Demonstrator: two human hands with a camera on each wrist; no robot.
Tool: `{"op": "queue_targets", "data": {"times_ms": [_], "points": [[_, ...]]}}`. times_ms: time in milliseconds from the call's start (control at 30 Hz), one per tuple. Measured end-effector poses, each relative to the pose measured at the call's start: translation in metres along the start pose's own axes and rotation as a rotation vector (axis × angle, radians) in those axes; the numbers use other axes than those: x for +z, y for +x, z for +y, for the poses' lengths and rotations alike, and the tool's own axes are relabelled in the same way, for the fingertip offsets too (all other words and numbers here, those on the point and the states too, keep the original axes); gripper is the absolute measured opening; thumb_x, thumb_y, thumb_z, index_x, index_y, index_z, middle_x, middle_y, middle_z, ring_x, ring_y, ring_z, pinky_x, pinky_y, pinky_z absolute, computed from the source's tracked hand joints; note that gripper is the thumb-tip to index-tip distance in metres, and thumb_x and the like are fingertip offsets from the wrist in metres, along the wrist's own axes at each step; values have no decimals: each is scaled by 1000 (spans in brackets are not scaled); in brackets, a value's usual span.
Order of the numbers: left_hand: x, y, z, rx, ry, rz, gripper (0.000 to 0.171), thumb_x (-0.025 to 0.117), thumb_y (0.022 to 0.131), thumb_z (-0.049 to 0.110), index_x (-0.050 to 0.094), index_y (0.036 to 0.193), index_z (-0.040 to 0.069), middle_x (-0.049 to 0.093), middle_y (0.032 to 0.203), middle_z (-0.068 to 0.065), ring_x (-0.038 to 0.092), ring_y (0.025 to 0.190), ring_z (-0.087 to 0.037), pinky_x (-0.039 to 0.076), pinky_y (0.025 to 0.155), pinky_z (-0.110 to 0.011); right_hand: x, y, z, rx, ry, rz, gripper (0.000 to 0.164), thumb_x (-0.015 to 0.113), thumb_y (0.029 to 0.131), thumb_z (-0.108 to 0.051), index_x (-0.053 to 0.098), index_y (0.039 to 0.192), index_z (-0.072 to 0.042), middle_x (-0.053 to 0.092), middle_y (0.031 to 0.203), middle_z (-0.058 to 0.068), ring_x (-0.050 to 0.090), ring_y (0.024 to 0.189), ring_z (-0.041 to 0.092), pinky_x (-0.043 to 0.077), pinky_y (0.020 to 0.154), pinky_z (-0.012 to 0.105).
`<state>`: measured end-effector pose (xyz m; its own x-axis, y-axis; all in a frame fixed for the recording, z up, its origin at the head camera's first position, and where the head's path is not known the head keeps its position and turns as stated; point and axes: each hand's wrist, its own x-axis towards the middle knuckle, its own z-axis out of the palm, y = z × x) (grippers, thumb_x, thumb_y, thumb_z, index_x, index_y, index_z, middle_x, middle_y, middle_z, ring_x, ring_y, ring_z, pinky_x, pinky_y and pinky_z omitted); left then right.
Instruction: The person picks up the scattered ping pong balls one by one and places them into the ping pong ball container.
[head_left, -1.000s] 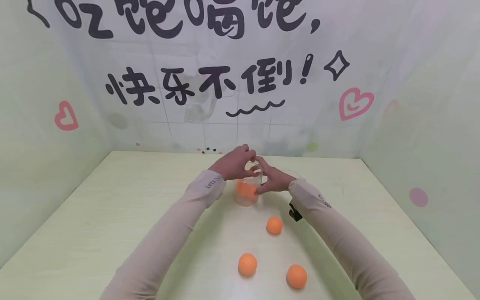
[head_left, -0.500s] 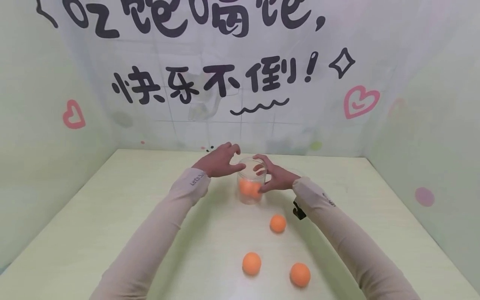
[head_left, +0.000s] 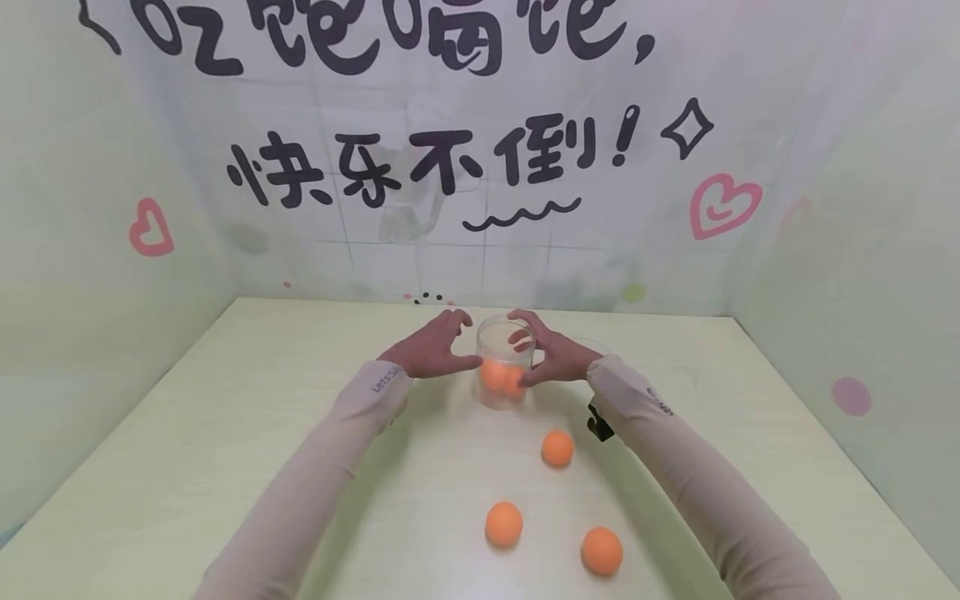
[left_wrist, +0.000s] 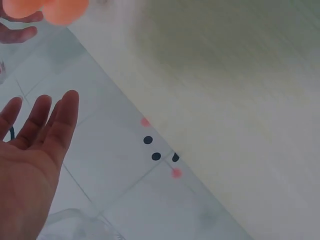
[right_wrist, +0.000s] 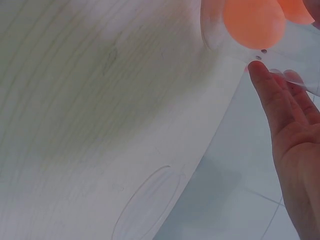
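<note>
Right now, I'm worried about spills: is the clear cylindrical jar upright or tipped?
Upright: the jar stands base-down, rim on top, with round orange balls low inside.

Booth-like work corner, wider room type unclear: pale wood-grain table (head_left: pixel 225 433) boxed in on three sides by whitish sheeting (head_left: pixel 652 258), printed with black Chinese lettering (head_left: pixel 444 162), pink hearts (head_left: pixel 726 208).

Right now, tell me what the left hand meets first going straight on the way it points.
The left hand would likely meet the clear, cylindrical, plastic-looking jar holding round orange balls; any gap looks slight, but depth is unclear.
</note>
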<state>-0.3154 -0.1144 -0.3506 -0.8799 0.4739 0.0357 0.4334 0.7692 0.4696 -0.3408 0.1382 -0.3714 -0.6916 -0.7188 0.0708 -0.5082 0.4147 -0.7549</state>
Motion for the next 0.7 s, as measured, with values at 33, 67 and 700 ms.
{"op": "queue_targets", "data": {"times_ms": [33,67,700], "points": [[3,0,-1,-9,-10,-3,68,63,84,43,38,133,3,47,128,-19,49,118,-30,44,95,-44,0,0,0,-1,-1,1,99,79,73,-3,12,144,-17,46,132,22,50,122,38,47,93,47],[6,1,-2,-13,-21,-4,69,64,83,43,38,133,3,47,128,-20,49,118,-30,44,94,-44,0,0,1,-8,-2,1,98,79,73,-3,12,144,-16,46,132,23,50,122,39,47,93,48],[48,9,-6,11,-428,55,87,74,77,32,23,142,5,44,130,-12,45,115,-27,44,89,-40,-1,-1,-1,-13,0,-4,97,77,75,-3,11,144,-15,45,132,27,50,122,40,48,92,46]]}}
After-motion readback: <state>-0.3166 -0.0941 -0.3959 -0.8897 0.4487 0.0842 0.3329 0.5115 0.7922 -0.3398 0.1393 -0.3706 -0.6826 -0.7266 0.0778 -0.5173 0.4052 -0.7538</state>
